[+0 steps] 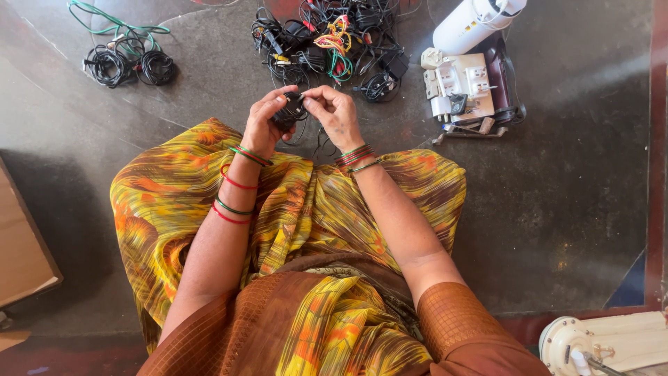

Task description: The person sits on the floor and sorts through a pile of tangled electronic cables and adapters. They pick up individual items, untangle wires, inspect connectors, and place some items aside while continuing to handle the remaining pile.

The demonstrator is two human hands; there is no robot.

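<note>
A small black charger adapter (287,111) with a thin black cable (321,143) sits between both hands, held above the lap over the grey stone floor (570,188); the cable hangs in loose loops below the hands, just over the yellow patterned cloth (299,202). The left hand (266,125) wraps the adapter, fingers curled and pressed around its body; the right hand (337,111) pinches the cable end by the adapter between thumb and forefinger, the other fingers bent loosely. Just beyond the hands lies a tangled heap of black cables and chargers (334,45) with red, yellow and green wires; to its right a white multi-socket block (460,85) and a white cylinder (473,24); far left, coiled black cables (129,66); nothing lies between hands and heap.
</note>
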